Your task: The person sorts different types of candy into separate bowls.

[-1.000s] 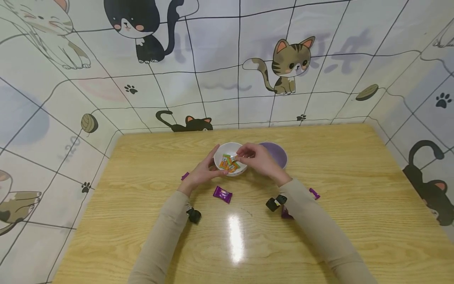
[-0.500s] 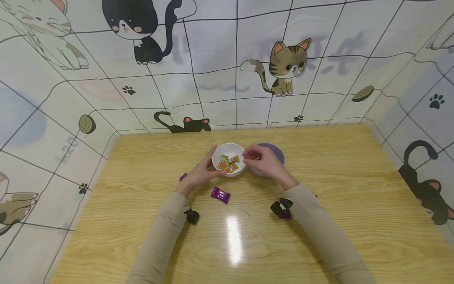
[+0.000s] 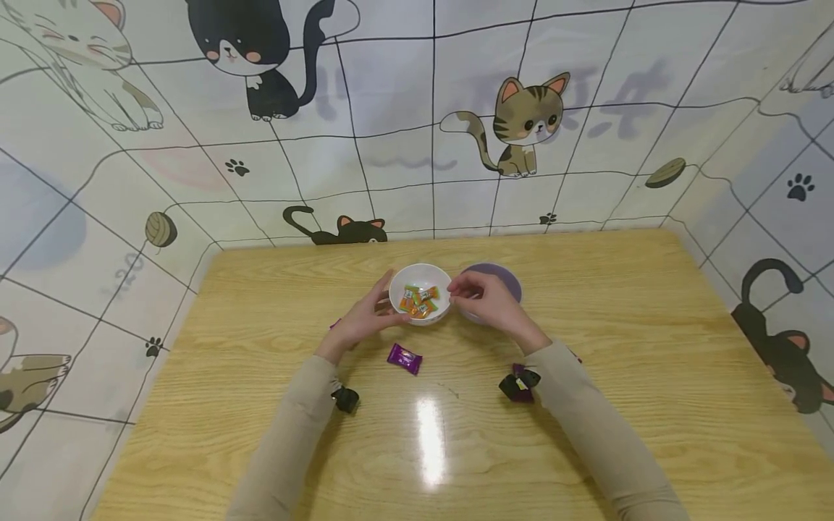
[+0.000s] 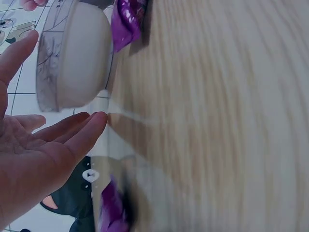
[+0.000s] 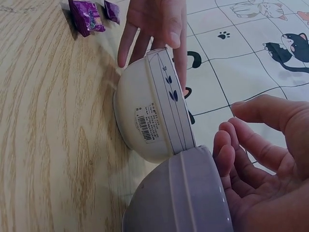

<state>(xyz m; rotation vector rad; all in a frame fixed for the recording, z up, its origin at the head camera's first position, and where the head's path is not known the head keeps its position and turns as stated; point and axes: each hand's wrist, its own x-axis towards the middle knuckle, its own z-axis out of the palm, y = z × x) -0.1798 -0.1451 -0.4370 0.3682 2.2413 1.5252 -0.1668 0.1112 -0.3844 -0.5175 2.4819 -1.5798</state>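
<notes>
A white bowl point(image 3: 422, 275) holds several orange-and-green wrapped candies point(image 3: 425, 294). My left hand point(image 3: 365, 317) is at its left side, thumb by the near rim. In the left wrist view that hand's fingers point(image 4: 79, 137) lie extended, with a gap to the bowl's wall. Over the near left part of a purple bowl point(image 3: 500, 275) is my right hand point(image 3: 490, 300), close to the white bowl's right rim. The right wrist view shows its fingers point(image 5: 260, 145) loosely bent, thumb apart, nothing between them. Both bowls stand side by side, rims meeting in that view.
A purple wrapped candy point(image 3: 405, 359) lies on the wooden table point(image 3: 293, 289) in front of the white bowl. Another purple wrapper point(image 3: 335, 323) shows beside the left wrist, and a purple packet point(image 3: 523, 395) lies under the right wrist. A cat-print covering point(image 3: 404, 159) surrounds the back and sides.
My right hand has drawn back rightward from over the orange candies, its fingertips leaving the one they were at. The left hand has eased slightly off the white bowl.
</notes>
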